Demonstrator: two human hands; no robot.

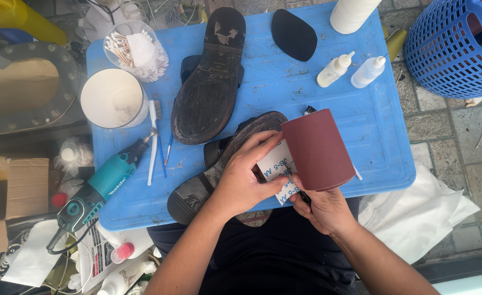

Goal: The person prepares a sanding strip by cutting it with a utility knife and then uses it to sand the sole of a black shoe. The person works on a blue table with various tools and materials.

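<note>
The left hand (246, 177) is closed on the loose end of a sandpaper roll (317, 148), thumb and fingers pinching the pale printed backing near the middle of the blue tray (383, 136). The right hand (324, 208) is curled beneath the roll at the tray's near edge and grips a thin dark tool (305, 196); what kind of tool it is cannot be told. The roll is reddish-brown on its outer face and lies tilted, partly unrolled, just above both hands. Directly under the left hand lies a dark shoe (219, 166), sole up, its heel toward the person. A second shoe (211, 82) lies sole up farther back on the tray, its sole worn and scuffed. A black sole piece (294, 34) lies near the tray's far edge, with two small white squeeze bottles (350, 70) to its right. A teal rotary tool (96, 191) lies at the tray's left edge, near a white round tub (112, 98) and a clear cup of cotton swabs (134, 50). A blue basket (454, 46) stands off the tray at the far right.
</note>
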